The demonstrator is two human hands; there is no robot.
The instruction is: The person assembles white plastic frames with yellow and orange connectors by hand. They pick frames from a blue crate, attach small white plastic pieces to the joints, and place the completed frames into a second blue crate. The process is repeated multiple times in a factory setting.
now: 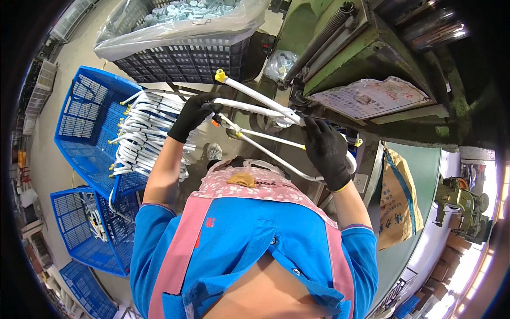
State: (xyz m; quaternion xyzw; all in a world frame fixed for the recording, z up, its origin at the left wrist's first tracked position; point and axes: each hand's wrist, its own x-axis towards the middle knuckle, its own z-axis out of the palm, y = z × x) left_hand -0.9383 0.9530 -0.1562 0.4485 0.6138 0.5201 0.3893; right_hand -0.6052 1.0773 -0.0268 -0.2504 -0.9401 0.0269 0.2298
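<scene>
A white tubular metal frame (pixel 248 107) with yellow end caps is held out in front of me, its tubes meeting at a joint beside the green machine. My left hand (pixel 193 115), in a black glove, is closed around the bent end of one tube. In a matching glove, my right hand (pixel 325 151) grips the frame close to that joint, at the machine's working area; its fingertips are partly hidden. One yellow-capped tube end (pixel 220 76) points up and left, away from both hands. More white tubes of the frame run below, between my hands.
At the left, a blue crate (pixel 85 114) holds many similar white tubes (pixel 141 135); another blue crate (pixel 66 215) stands below it. A black plastic-lined crate (pixel 183 63) of small pale parts is ahead. The green machine (pixel 340 69) looms at right, near a brown sack (pixel 396 199).
</scene>
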